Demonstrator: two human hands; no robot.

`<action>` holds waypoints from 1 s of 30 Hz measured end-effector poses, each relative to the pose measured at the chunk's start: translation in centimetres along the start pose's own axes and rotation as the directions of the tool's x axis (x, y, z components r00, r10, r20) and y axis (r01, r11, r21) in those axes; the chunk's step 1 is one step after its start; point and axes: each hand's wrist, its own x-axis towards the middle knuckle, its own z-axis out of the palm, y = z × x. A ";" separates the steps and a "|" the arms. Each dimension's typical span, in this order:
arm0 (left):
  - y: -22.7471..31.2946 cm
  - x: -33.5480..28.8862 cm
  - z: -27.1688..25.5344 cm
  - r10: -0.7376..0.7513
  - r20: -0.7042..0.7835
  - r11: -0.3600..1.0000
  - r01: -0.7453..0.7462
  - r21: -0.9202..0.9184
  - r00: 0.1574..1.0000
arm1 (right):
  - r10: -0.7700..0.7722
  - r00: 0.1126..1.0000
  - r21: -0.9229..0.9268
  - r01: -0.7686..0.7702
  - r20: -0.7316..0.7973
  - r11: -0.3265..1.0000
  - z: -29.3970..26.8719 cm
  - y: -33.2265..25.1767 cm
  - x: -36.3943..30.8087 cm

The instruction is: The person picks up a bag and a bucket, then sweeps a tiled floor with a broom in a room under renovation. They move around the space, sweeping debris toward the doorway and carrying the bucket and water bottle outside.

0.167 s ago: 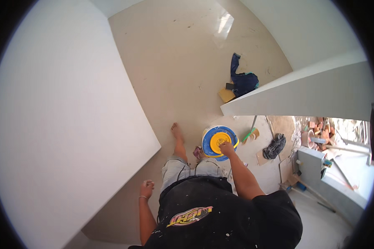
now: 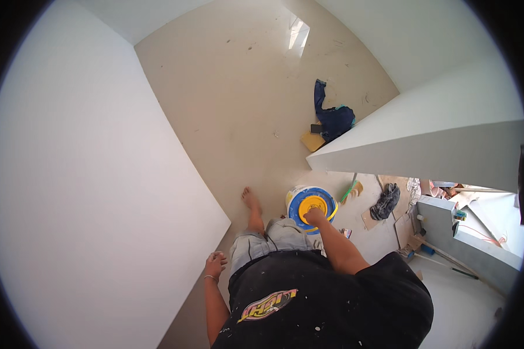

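Observation:
My right hand (image 2: 315, 217) is closed over the middle of a pail's lid, its fingers curled. What it grips, if anything, is hidden under the fingers. The white pail (image 2: 290, 196) stands on the floor in front of me, and its lid (image 2: 294, 210) has a blue ring around a yellow centre (image 2: 312, 202). A yellow handle (image 2: 335, 214) curves along the lid's right side and passes by my wrist. My left hand (image 2: 216, 264) hangs at my left side next to the white wall, empty, with loosely bent fingers apart.
A white wall (image 2: 105, 163) rises close on my left; a wall end (image 2: 413, 145) juts in from the right. A green-edged brush (image 2: 351, 191), a dark crumpled cloth (image 2: 385, 202) and cardboard (image 2: 403, 230) lie to the right. Farther off is a navy garment (image 2: 336, 121).
My view has shifted a little, and my right hand has lowered slightly over the lid. My foot beside the pail is now hidden behind my shorts. My left hand still hangs empty.

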 end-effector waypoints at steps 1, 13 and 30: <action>2.6 1.3 0.1 0.061 0.009 0.998 -0.061 -0.033 0.998 | 0.096 0.994 0.029 -0.098 0.055 0.995 -1.2 -1.5 0.9; 34.1 16.8 5.1 0.243 0.144 0.893 -0.279 0.354 0.959 | 0.678 0.694 0.875 -0.146 -0.242 0.461 -17.3 -0.1 20.3; 67.5 41.4 53.2 0.183 0.695 0.321 -0.711 0.626 0.695 | 0.910 0.316 0.910 -0.392 0.269 -0.133 -25.7 29.5 49.9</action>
